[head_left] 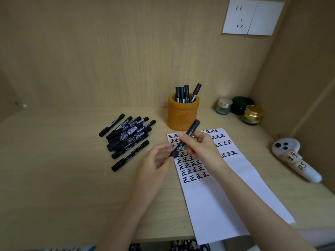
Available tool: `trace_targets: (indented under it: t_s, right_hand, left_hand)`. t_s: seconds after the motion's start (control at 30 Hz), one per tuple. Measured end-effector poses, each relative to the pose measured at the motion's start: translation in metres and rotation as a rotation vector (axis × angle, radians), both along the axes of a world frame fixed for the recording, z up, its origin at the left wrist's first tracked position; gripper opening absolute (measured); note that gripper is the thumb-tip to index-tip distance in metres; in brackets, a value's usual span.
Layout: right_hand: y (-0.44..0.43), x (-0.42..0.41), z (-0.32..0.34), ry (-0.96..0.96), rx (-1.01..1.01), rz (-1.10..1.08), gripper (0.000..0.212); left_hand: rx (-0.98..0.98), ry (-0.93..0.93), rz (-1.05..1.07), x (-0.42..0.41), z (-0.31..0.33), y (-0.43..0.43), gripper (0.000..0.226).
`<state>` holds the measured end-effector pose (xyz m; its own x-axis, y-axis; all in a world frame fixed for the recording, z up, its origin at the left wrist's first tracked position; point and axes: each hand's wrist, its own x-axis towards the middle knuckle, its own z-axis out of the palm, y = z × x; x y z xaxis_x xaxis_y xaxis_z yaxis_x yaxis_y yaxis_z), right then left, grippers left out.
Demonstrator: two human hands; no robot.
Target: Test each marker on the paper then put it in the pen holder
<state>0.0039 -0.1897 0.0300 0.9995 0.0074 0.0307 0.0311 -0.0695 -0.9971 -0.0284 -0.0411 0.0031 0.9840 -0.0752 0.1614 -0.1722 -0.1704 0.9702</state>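
Wood-panelled alcove with a pale tabletop [72, 178]. The marker [184, 140] is held above the paper [217, 196], just in front of the pen holder [183, 115]. Its long axis runs diagonally, with the upper end toward the pen holder and the lower end toward the left hand [154, 165]. The right hand [201, 149] grips the barrel at mid-length and is nearer the pen holder. The left hand's loosely curled fingers bracket the lower end; whether they pinch it cannot be determined. A heap of markers [128, 134] lies left of the pen holder.
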Motion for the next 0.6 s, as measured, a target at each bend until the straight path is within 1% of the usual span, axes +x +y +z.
trace_targets:
  t_s: [0.03, 0.1, 0.2, 0.3, 0.37, 0.47, 0.6]
  right_hand:
    - [0.0, -0.003, -0.001, 0.0, 0.039, -0.007, 0.024]
    - [-0.002, -0.008, -0.004, -0.009, 0.082, -0.028, 0.019]
    - [-0.003, -0.017, -0.009, -0.043, 0.069, -0.045, 0.021]
    - [-0.003, -0.025, -0.012, -0.075, 0.029, -0.042, 0.029]
    - [-0.003, -0.03, -0.01, -0.1, 0.029, -0.021, 0.027]
    - [-0.002, -0.035, -0.008, -0.126, 0.009, 0.019, 0.02]
    - [-0.005, -0.042, -0.01, -0.099, 0.004, 0.048, 0.021]
  left_hand:
    - [0.008, 0.005, -0.015, -0.001, -0.001, -0.002, 0.029]
    - [0.042, 0.016, -0.043, -0.003, -0.002, -0.006, 0.026]
    - [0.11, 0.011, -0.075, -0.006, -0.005, -0.009, 0.023]
    - [0.145, -0.036, -0.125, -0.007, -0.005, -0.01, 0.007]
    - [0.187, -0.068, -0.153, -0.01, -0.005, -0.012, 0.012]
    - [0.218, -0.063, -0.175, -0.015, -0.004, -0.015, 0.015]
    - [0.262, -0.071, -0.191, -0.022, -0.002, -0.016, 0.016]
